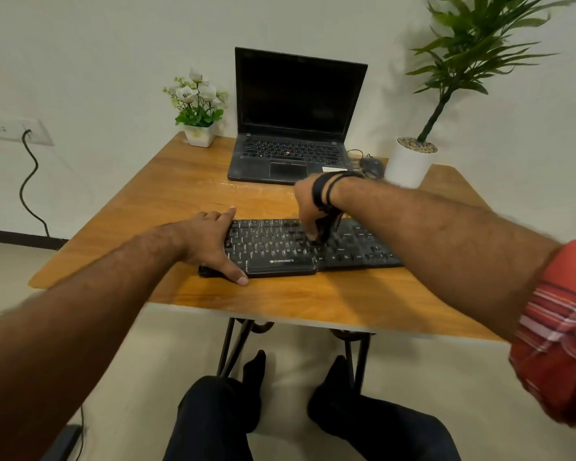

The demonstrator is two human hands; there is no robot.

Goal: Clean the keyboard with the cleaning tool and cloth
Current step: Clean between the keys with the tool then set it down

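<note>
A black keyboard lies across the near half of the wooden table. My left hand rests on its left end, fingers spread flat and thumb on the table at the front edge. My right hand hangs over the middle of the keyboard, fingers curled down round a small black cleaning tool whose tip touches the keys. The tool is blurred and partly hidden by my fingers. No cloth is in view.
An open black laptop stands at the back of the table with a mouse to its right. A small flower pot stands back left, a tall plant in a white pot back right. My legs are under the table.
</note>
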